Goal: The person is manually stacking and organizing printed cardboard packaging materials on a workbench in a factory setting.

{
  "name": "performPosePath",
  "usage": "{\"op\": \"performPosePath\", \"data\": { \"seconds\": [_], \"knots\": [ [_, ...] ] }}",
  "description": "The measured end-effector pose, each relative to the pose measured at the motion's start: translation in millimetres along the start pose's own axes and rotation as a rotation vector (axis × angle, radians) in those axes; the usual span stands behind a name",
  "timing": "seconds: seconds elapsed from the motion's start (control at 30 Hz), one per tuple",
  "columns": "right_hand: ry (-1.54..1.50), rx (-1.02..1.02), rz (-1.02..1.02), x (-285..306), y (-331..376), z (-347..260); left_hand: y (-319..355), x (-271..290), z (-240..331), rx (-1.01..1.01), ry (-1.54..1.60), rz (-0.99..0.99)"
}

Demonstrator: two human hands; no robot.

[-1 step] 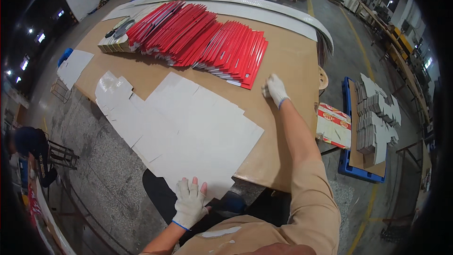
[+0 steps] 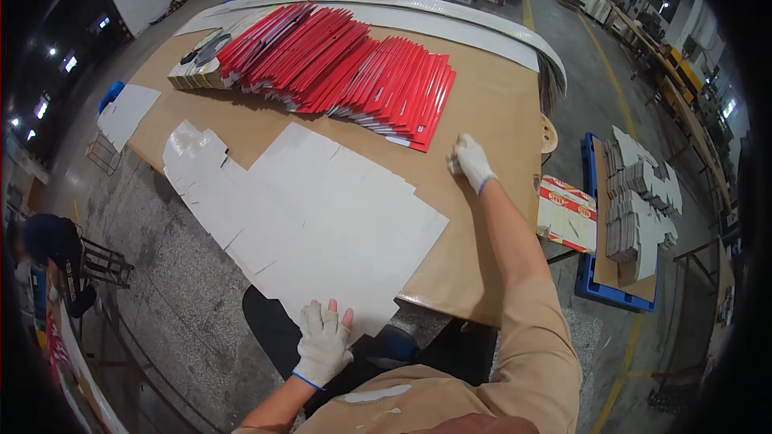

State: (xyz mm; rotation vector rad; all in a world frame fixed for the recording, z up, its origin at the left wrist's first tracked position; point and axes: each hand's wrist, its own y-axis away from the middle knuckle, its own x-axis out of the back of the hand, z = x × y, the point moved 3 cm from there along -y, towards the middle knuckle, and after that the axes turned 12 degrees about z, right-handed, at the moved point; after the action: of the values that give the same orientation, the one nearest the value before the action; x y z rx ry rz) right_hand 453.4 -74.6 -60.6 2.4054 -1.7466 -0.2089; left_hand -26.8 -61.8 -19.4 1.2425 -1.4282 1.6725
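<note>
Left hand (image 2: 323, 343), gloved: laid flat with fingers spread on the near corner of the white die-cut cardboard sheet (image 2: 322, 217), nothing gripped; the sheet appears to be pinned so that it stays put. The sheet is spread across the near left part of the brown table (image 2: 490, 112), overhanging its near edge. Right hand (image 2: 470, 162), gloved: rested loosely curled on bare table beside the sheet's right edge, nothing seen held. Fanned row of red folded cartons (image 2: 346, 68): overlapped along the far side. Stack of white blanks (image 2: 639, 209): kept on a blue pallet (image 2: 599, 289) right of the table, within reach.
</note>
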Motion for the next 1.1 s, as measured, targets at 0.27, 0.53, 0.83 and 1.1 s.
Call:
{"op": "performPosePath", "data": {
  "seconds": [0.27, 0.53, 0.83, 1.1],
  "knots": [
    [0.383, 0.496, -0.071, 67.5, 226.1, 27.6, -63.5, 84.7, -24.0, 0.021, 0.201, -0.254],
    [0.641, 1.245, -0.019, 78.2, 370.6, -11.2, -92.2, 67.8, 67.8, -0.265, 0.564, -0.305],
    [0.502, 1.003, 0.082, 219.7, 328.3, 24.2, -114.8, -38.9, -21.9, -0.171, 0.07, -0.298],
    [0.8, 0.567, 0.047, 227.5, 303.0, 40.4, -143.9, -76.1, 34.7, -0.339, 0.4, -0.122]
  ]
}}
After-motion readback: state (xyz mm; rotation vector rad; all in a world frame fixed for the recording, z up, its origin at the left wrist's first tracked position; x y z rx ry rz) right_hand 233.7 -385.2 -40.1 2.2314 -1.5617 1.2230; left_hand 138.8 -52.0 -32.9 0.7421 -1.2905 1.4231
